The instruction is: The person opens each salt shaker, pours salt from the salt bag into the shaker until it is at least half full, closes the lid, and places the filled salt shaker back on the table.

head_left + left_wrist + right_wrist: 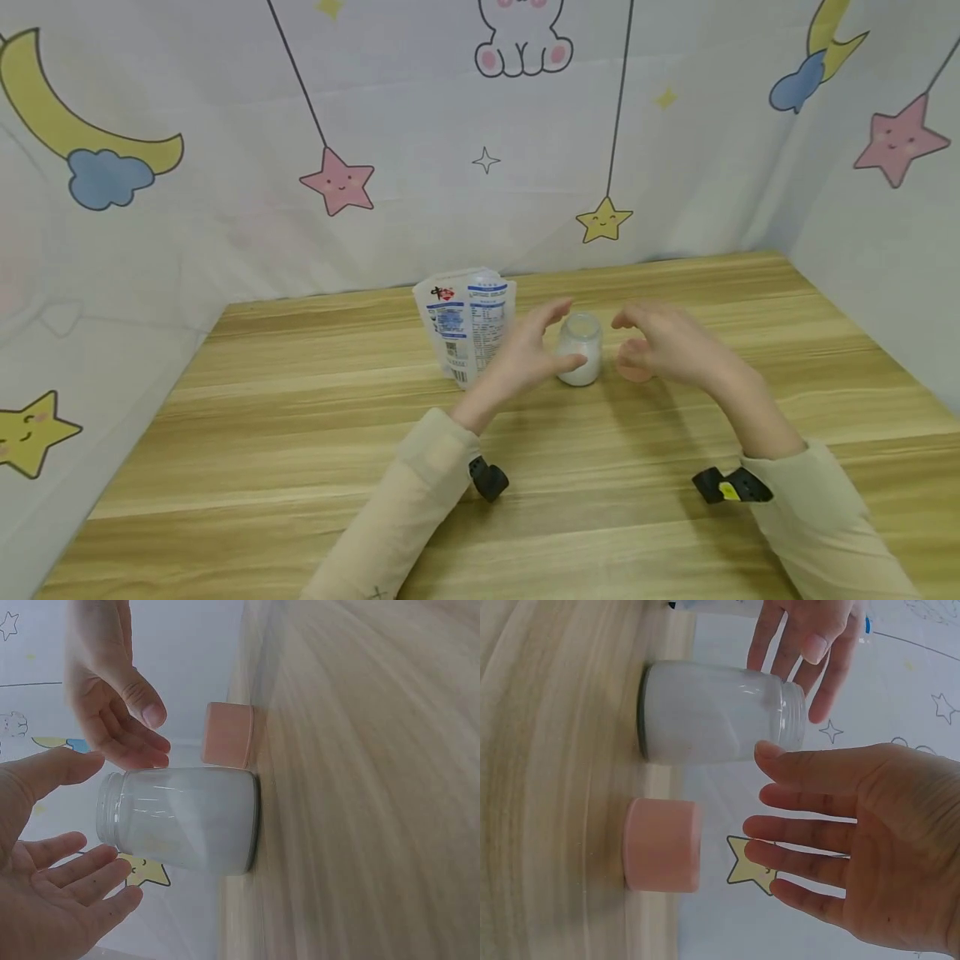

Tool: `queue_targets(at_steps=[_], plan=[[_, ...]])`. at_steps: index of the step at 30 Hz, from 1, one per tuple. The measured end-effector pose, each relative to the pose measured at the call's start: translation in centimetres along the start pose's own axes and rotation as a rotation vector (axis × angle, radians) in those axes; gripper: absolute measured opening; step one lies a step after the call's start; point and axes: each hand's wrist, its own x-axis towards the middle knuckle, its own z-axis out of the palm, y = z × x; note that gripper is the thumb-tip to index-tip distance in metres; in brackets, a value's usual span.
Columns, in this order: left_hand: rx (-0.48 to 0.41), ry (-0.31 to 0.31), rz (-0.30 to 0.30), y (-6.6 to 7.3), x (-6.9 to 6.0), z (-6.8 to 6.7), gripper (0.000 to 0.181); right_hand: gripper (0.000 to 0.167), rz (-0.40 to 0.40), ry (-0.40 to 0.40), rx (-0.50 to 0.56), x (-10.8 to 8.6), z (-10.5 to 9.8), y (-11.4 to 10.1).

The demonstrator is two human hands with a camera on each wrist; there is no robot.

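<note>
A clear glass jar (579, 354) with no lid on it stands upright on the table, with white contents inside. My left hand (521, 354) is at the jar's left, fingers spread and thumb in front of it; in the head view I cannot tell if it touches the glass. Above a short pink cylinder (634, 360), to the jar's right, hovers my right hand (675, 346) with loosely bent fingers. The right wrist view shows that pink cylinder (664, 845) beside the jar (712, 712), below my right hand's extended fingers. Neither hand holds anything.
A white printed pouch (465, 325) with blue and black text stands just left of the jar, partly behind my left hand. The wooden table (300, 467) meets a white cloth backdrop (420, 125) printed with stars and moons.
</note>
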Motion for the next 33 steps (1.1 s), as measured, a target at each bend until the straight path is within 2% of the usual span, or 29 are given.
queue_targets(at_steps=[8, 16, 24, 33], plan=[[-0.114, -0.022, -0.070, -0.3, 0.6, 0.6, 0.074, 0.036, 0.014, -0.007, -0.005, -0.2, 0.5, 0.6], [-0.241, -0.016, -0.134, -0.9, 0.9, 1.3, 0.070, 0.036, 0.023, -0.026, 0.016, -0.2, 0.8, 1.0], [-0.255, -0.017, -0.155, -1.3, 1.4, 1.8, 0.072, 0.036, 0.042, -0.046, 0.028, -0.2, 0.9, 1.2], [-0.233, -0.004, -0.184, -1.7, 1.7, 2.2, 0.068, 0.038, 0.051, -0.069, -0.008, 0.0, 1.4, 1.5]])
